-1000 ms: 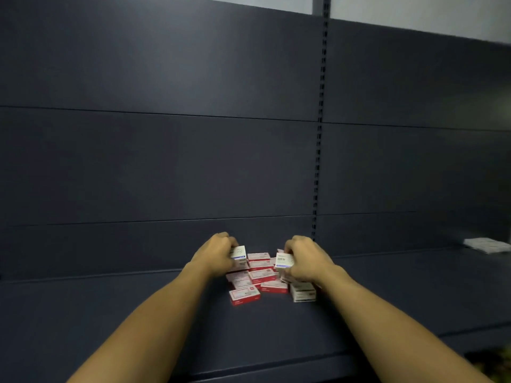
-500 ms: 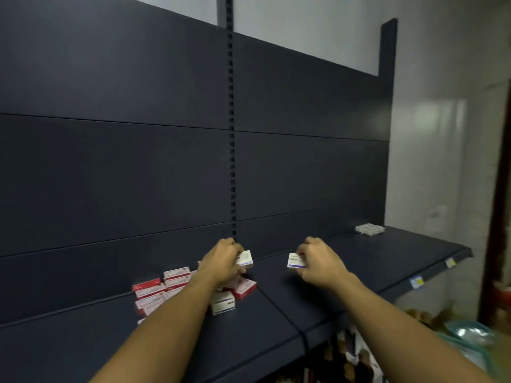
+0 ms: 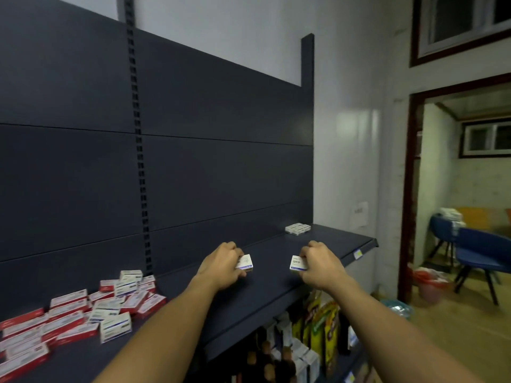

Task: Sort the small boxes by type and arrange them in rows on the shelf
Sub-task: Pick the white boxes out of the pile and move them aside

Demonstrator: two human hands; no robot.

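Since the earlier frames the view has swung right: the pile of red-and-white boxes point(image 3: 83, 316) now lies far left on the shelf point(image 3: 276, 299), cut off at the frame edge. Left hand point(image 3: 221, 265) pinches a small white box point(image 3: 245, 263); right hand point(image 3: 320, 265) pinches another white box point(image 3: 298, 263) — both carried over the shelf's middle. A white box stack point(image 3: 297, 228) sits at the far end. Print is illegible — blurred.

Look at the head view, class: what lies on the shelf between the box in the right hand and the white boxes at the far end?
Nothing: between the box in the right hand and the white boxes, the shelf is bare.
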